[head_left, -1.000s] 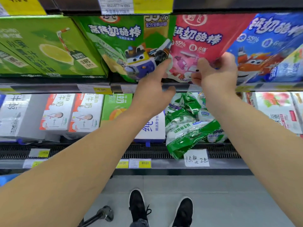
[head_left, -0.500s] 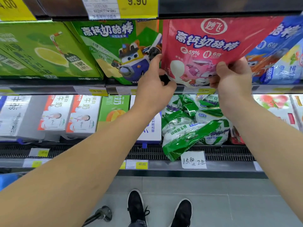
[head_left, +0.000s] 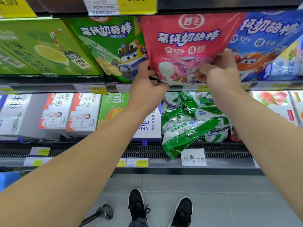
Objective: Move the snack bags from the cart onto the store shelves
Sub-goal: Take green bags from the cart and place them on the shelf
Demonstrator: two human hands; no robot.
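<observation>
A red snack bag (head_left: 185, 41) with white lettering stands upright on the upper shelf (head_left: 54, 87), between a green snack bag (head_left: 111, 46) on its left and a blue snack bag (head_left: 265, 43) on its right. My left hand (head_left: 147, 84) grips the red bag's lower left corner. The bag's lower right edge is pinched by my right hand (head_left: 219, 71). The bag's bottom rests at the shelf's front lip. The cart is mostly out of view.
Green drink cartons (head_left: 41, 49) fill the upper shelf's left. Below are milk boxes (head_left: 68, 112), green-and-white pouches (head_left: 193, 123) and a handwritten price card (head_left: 193, 157). A wheel and bar (head_left: 103, 212) stand on the grey floor by my black shoes (head_left: 137, 203).
The red bag has gone from tilted to upright and slid deeper between the green and blue bags. My left hand closed on its lower left corner; both hands stayed at its base.
</observation>
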